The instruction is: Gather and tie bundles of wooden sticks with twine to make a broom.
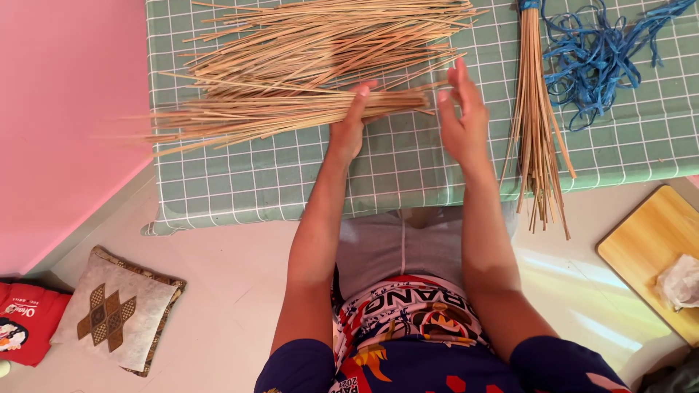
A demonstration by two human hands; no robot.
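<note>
My left hand [348,125] grips a loose bundle of thin tan sticks [277,113] that lies across a green checked mat [408,164], its tips reaching left past the mat's edge. Just to the right, my right hand [461,116] is raised edge-on with fingers straight and apart, holding nothing, close to the bundle's right end. A larger heap of the same sticks [328,40] is spread behind the bundle. A tied stick bundle [537,131] with a blue binding at its top lies to the right of my right hand, hanging over the mat's front edge.
A tangle of blue cord [597,54] sits at the mat's far right. A pink surface [65,109] borders the mat on the left. On the floor lie a grey patterned cushion [116,309], a red pouch [25,320] and a wooden board [652,251] with crumpled plastic.
</note>
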